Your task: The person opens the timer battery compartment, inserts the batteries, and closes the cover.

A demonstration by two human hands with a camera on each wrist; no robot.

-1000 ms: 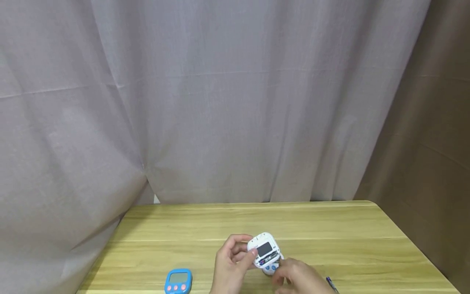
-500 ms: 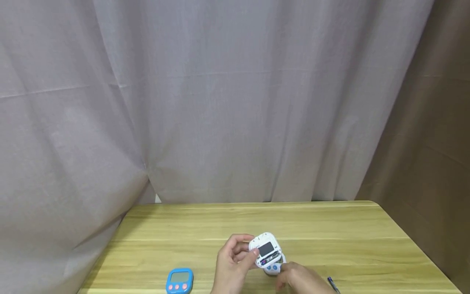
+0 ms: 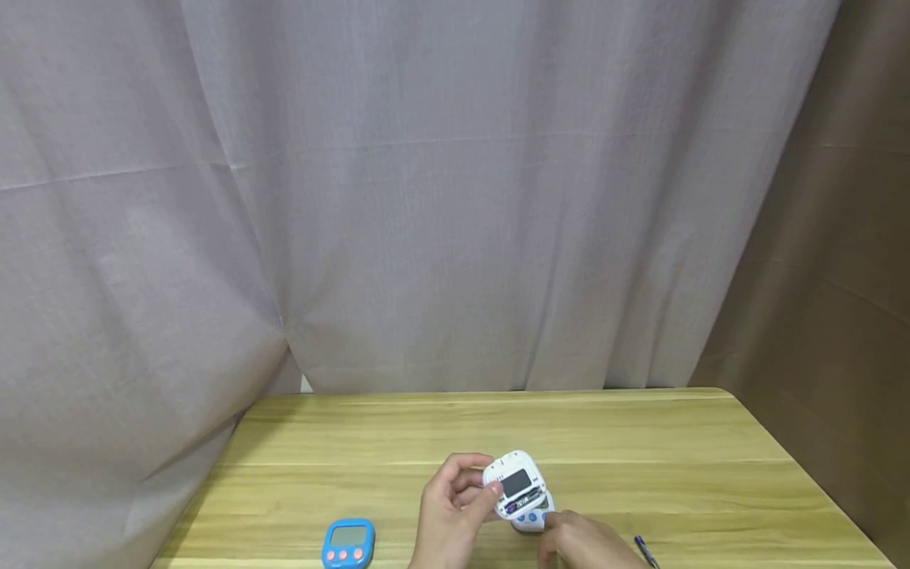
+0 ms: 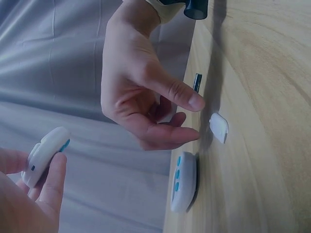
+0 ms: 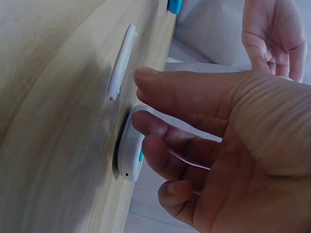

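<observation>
One white cover (image 4: 218,128) lies just beside the right hand (image 4: 143,85), long axis crosswise to that loosely parted, empty hand's thumb; the left hand (image 3: 453,506), farther off, grips a white timer (image 3: 515,482).

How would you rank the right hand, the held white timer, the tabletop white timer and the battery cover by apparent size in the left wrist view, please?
1. Right hand
2. Held white timer and tabletop white timer, too alike to rank
3. Battery cover
</observation>
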